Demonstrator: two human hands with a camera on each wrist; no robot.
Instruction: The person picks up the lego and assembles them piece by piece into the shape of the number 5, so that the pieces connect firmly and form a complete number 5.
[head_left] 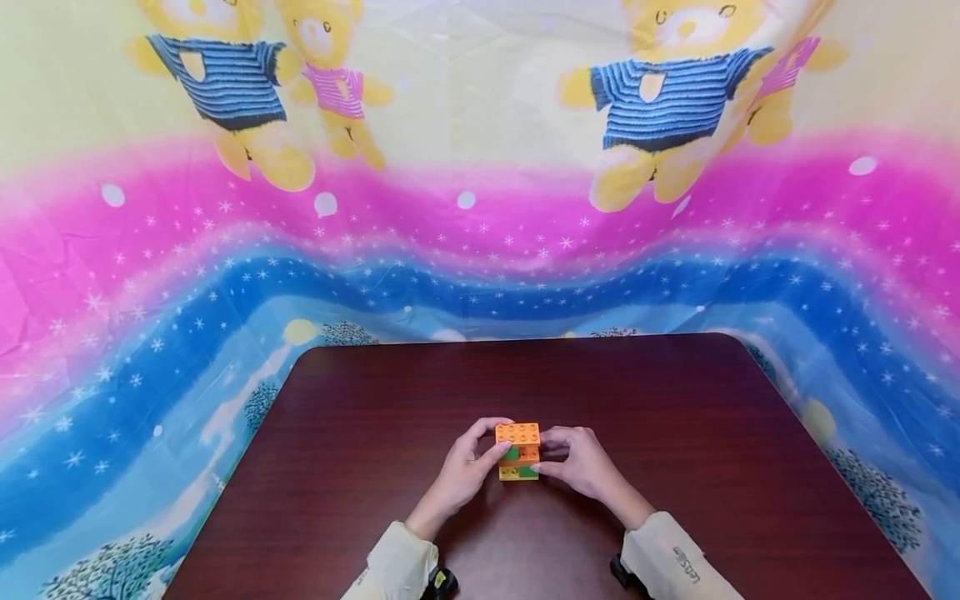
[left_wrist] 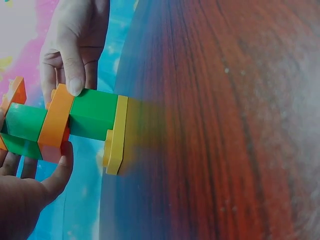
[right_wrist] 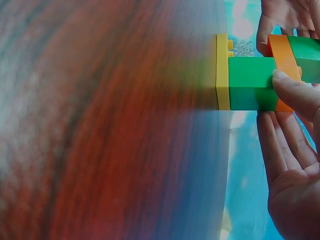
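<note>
A stack of toy building bricks (head_left: 528, 454) stands upright near the middle of the table, between both hands. Its base is a yellow plate (left_wrist: 118, 137), under a green brick (right_wrist: 251, 82). Above these come an orange plate (left_wrist: 56, 120), a second green brick (left_wrist: 26, 121) offset to one side, and an orange studded top plate (head_left: 517, 433). From the left side, the left hand (head_left: 467, 468) grips the upper part, its thumb in front. Across from it, the right hand (head_left: 583, 462) pinches the lower part, thumb near the seam of green brick and orange plate. Some fingers are hidden behind the stack.
The dark reddish wooden table (head_left: 360, 408) has rounded far corners. A bear-printed cloth (head_left: 465, 167) hangs behind it and down its sides. Light sleeves (head_left: 397, 558) cover the forearms, with a dark wrist device (head_left: 441, 582) at the left cuff.
</note>
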